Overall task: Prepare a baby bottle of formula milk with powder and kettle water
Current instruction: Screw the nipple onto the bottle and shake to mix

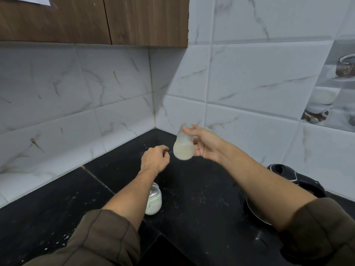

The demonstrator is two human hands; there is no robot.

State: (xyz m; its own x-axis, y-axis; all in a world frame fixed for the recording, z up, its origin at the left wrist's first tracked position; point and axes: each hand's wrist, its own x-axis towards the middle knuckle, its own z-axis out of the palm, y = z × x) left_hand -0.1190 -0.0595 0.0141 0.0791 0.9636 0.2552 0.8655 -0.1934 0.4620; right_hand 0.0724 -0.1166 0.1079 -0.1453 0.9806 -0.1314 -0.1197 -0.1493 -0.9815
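My right hand (205, 144) grips a baby bottle (183, 148) in the air above the black counter (201, 198). The bottle is blurred, tilted, and holds milky white liquid in its lower part. My left hand (154, 159) hovers just left of the bottle with fingers loosely curled, holding nothing. An open glass jar of white powder (154, 201) stands on the counter beside my left forearm. A black kettle (295, 179) sits at the right, mostly hidden behind my right arm.
White marbled tiles form a wall corner (153, 104) behind the counter. A wooden cabinet (96, 20) hangs above at the left. White powder specks lie scattered on the counter. The counter's front edge (153, 233) steps inward near my left elbow.
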